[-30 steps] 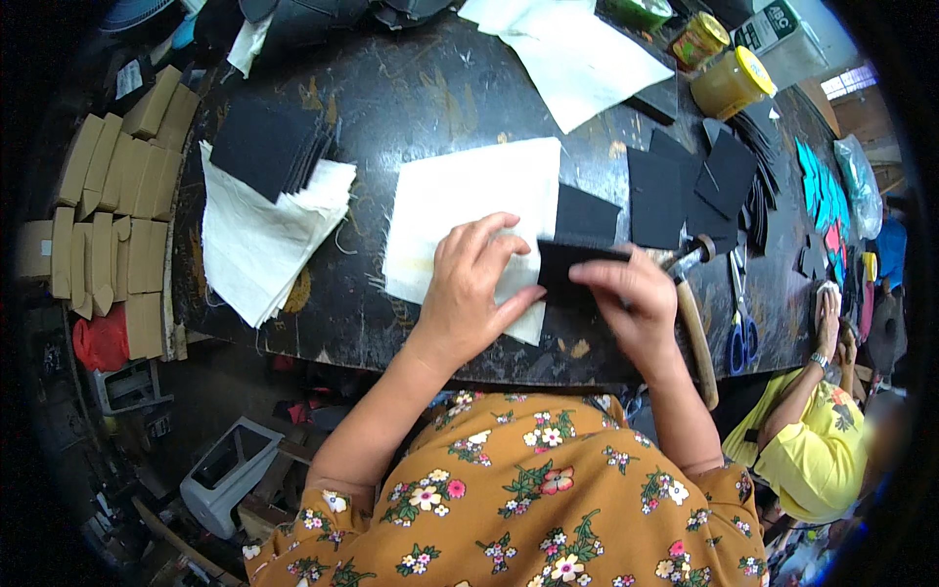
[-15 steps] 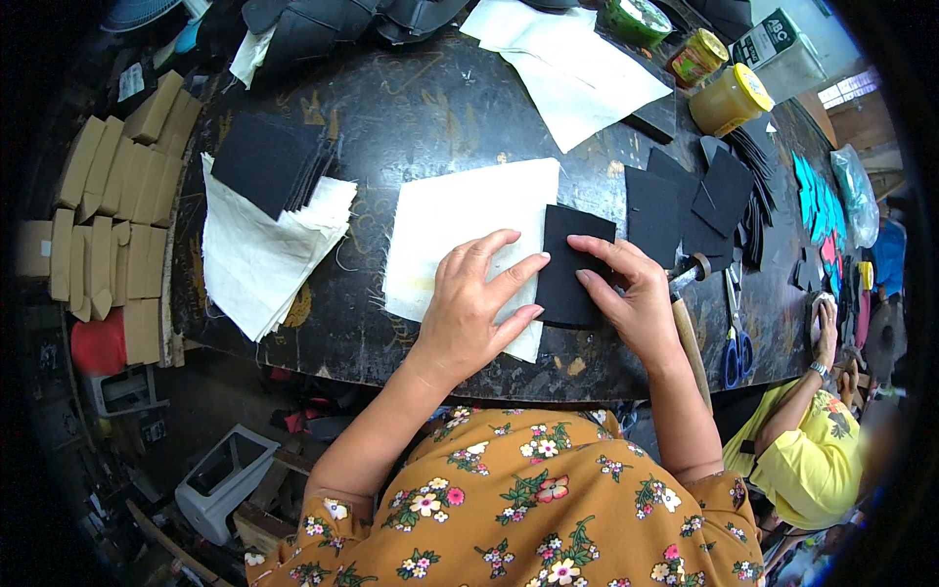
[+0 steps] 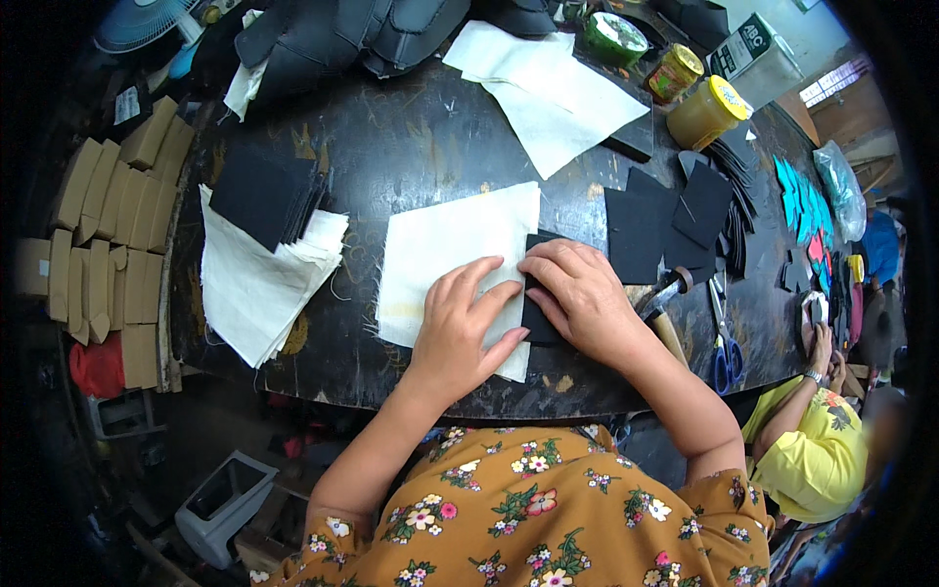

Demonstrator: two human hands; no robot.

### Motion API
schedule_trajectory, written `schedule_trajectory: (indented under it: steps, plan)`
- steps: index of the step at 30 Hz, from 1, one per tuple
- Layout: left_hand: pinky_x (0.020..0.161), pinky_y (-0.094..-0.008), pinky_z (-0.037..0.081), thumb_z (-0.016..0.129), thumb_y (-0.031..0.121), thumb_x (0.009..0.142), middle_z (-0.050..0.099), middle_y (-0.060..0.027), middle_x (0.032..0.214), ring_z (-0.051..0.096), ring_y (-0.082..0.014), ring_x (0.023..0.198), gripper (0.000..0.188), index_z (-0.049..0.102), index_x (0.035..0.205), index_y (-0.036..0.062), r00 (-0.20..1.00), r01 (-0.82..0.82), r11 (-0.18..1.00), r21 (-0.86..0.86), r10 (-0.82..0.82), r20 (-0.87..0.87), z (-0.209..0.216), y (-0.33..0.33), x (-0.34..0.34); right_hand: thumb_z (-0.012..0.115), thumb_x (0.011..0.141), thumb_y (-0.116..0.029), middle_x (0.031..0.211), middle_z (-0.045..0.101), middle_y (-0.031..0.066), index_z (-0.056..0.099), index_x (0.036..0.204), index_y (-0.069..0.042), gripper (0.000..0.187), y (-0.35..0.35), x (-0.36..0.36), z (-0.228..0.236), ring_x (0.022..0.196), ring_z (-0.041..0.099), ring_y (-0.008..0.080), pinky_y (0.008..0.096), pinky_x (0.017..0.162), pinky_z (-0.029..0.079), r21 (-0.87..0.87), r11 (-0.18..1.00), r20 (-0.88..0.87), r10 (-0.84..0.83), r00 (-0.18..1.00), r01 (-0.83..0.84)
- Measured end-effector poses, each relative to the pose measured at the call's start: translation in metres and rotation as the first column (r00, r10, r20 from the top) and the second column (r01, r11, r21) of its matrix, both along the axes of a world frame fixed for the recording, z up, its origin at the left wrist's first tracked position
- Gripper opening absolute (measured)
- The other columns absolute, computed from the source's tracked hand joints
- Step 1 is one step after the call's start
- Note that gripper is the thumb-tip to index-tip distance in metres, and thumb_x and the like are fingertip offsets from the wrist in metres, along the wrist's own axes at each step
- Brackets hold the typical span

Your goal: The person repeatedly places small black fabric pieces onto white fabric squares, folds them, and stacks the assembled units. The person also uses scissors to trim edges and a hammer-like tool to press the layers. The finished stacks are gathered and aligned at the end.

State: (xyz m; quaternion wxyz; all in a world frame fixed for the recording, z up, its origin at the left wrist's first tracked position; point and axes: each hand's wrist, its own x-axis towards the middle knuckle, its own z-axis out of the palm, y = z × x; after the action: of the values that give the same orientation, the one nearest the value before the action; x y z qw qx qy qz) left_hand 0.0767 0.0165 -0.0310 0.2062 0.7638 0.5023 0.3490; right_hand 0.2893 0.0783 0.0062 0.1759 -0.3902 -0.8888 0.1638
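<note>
Loosely open: left hand on cloth, right seemingly on black panel.

A wide fisheye on the wearer's head looks steeply down from above and behind the fingers, facing forward across the tabletop. It sits near enough that they fall close to mid-view; far out from them, edges bend and the dark margin is hard to read.

Scuffed dark worktable; pale wall, bright window upper right; dim floor lower left.
</note>
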Motion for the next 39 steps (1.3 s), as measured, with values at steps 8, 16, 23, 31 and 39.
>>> schedule_trajectory:
  steps: [8, 16, 23, 31, 39]
  plan:
    - [0.115, -0.0467, 0.045, 0.08, 0.009, 0.087, 0.062, -0.019, 0.142, 0.058, -0.0389, 0.136, 0.044, 0.066, 0.128, 0.0039, 0.98, 0.012, 1.0, -0.027, -0.006, 0.201, 0.035, 0.024, -0.014, 0.081, 0.091, -0.012, 0.118, 0.077, 0.0187, 0.076, 0.122, -0.002, 0.033, 0.082, 0.051, 0.02, 0.113, 0.073, 0.0327, 0.0425, 0.099, 0.057, -0.146, 0.987, -0.218, -0.097, 0.971, 0.066]
    - [0.112, -0.0473, 0.047, 0.069, 0.012, 0.097, 0.066, -0.0177, 0.138, 0.061, -0.0393, 0.13, 0.032, 0.068, 0.128, 0.0031, 0.999, -0.008, 0.945, 0.326, -0.006, 0.04, 0.037, 0.186, 0.0, 0.086, 0.087, -0.043, 0.117, 0.074, 0.022, 0.077, 0.119, -0.003, 0.052, 0.212, 0.101, 0.001, 0.114, 0.071, 0.0369, 0.0474, 0.096, 0.057, 0.308, 0.747, 0.08, -0.638, 0.766, 0.589]
    - [0.122, -0.0479, 0.041, 0.064, 0.032, 0.103, 0.057, -0.0175, 0.158, 0.053, -0.0371, 0.146, 0.05, 0.062, 0.149, 0.0098, 0.944, -0.038, 0.99, 0.136, 0.08, -0.319, 0.003, 0.294, 0.033, 0.094, 0.074, -0.044, 0.104, 0.078, 0.0203, 0.076, 0.104, -0.001, 0.056, 0.255, 0.109, -0.012, 0.1, 0.075, 0.0346, 0.045, 0.09, 0.057, -0.08, 0.811, 0.114, -0.57, 0.814, 0.579]
    - [0.126, -0.0481, 0.036, 0.056, 0.047, 0.107, 0.051, -0.0123, 0.165, 0.046, -0.0358, 0.152, 0.053, 0.062, 0.152, 0.0191, 0.963, -0.033, 0.996, 0.084, 0.054, -0.264, -0.02, 0.3, 0.036, 0.079, 0.096, -0.008, 0.087, 0.072, 0.0047, 0.061, 0.105, -0.005, 0.02, 0.247, 0.122, 0.017, 0.074, 0.068, 0.0092, 0.0219, 0.063, 0.054, -0.489, 0.837, -0.395, -0.464, 0.792, 0.246]
    - [0.128, -0.0518, 0.031, 0.058, 0.049, 0.106, 0.049, -0.0076, 0.168, 0.04, -0.0337, 0.157, 0.054, 0.061, 0.153, 0.0227, 0.933, -0.047, 0.995, 0.093, 0.077, -0.351, -0.024, 0.293, 0.04, 0.075, 0.088, -0.004, 0.1, 0.077, 0.0132, 0.06, 0.126, 0.001, 0.042, 0.223, 0.155, 0.097, 0.084, 0.076, 0.0169, 0.0285, 0.072, 0.061, -0.246, 0.902, -0.314, -0.421, 0.851, 0.355]
